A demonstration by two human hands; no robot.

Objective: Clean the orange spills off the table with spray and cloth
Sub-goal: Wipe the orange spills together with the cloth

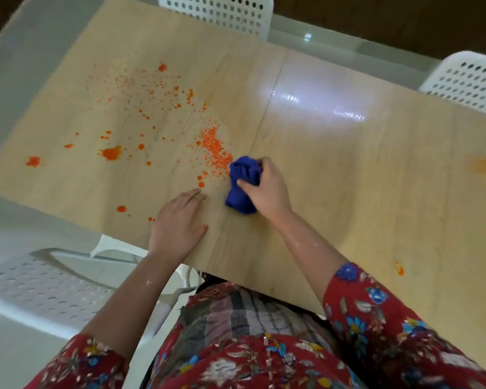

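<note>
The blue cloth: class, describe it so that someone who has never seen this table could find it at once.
Start at the long pale wooden table and find the dense patch of orange specks near its middle. At that patch's near edge the right hand grips a bunched cloth. It is the only deep blue thing on the table.

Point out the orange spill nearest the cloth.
The dense patch of fine specks up-left of the cloth, reaching its edge; the bigger blobs lie farther left, the smear far right.
</note>
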